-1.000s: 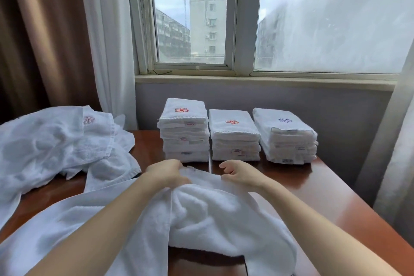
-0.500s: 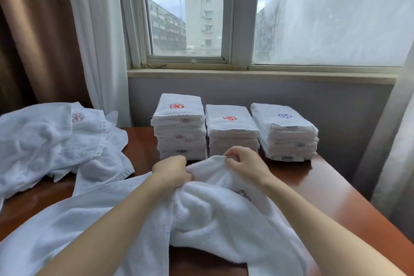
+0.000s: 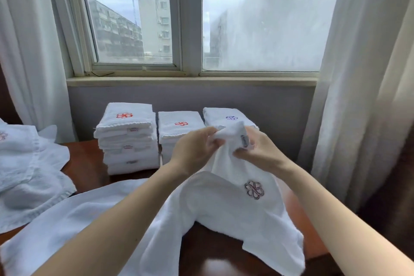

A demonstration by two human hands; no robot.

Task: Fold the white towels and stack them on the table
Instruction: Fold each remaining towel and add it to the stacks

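Pinching one bunched corner between them, the left hand [image 3: 195, 150] and right hand [image 3: 257, 152] held a white terry towel with a flower emblem [image 3: 224, 204] raised above the reddish-brown wooden table [image 3: 89, 159]. Its remainder draped down onto the tabletop. Three stacks of folded white towels [image 3: 128, 139] stood behind, beneath the window.

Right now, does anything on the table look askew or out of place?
Mostly tidy. The three stacks of folded white towels stand neatly, but the loose heap of unfolded white towels sprawls at the brown wooden table's left edge, awaiting folding.

Light: soft daylight from the window [image 3: 190, 18]
Glare: right pane washed out
Edges: wide-angle bending
Focus: slightly soft overall
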